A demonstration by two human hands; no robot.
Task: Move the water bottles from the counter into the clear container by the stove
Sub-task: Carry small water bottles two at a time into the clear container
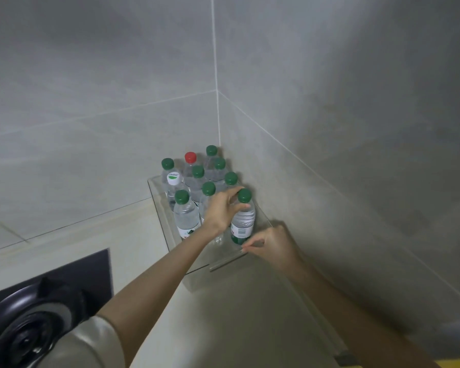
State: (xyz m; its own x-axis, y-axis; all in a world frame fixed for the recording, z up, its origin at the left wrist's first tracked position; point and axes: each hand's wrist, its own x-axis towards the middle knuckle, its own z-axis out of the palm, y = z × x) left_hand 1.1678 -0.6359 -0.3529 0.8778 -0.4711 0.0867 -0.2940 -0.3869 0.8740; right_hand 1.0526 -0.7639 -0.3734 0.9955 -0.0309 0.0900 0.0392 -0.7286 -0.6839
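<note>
Lower left of frame: black stove burner [29,333] set in a dark glass hob panel [91,269], well apart from the container. Pale sleeve [91,343] at bottom left, bare forearm running diagonally up toward frame centre.

Centre: left hand [223,211] extended, fingers curled around the shoulder and neck of a green-capped bottle [243,221]; thumb on the near side, fingertips just below the cap. Grip closed on that bottle. Bottle upright, at the right front of the group, inside the clear container [165,224].

Inside the container, left to right: white-capped bottle [173,179], red-capped bottle [190,158] toward the back, remaining green-capped bottles [182,208] packed upright, touching or just beside one another. Rear rows tight against the wall corner; no visible gaps between them. Open room only in the front portion of the container, nearest the camera.

Right of centre: right hand [271,245] at the container's front right corner, fingertips pinching the top edge of the clear wall. Partly closed on that rim; nothing else held.

Right side: tiled wall [356,155] running just beside the container's right wall; very little clearance there. Pale countertop [223,328] bare in front of the container.
</note>
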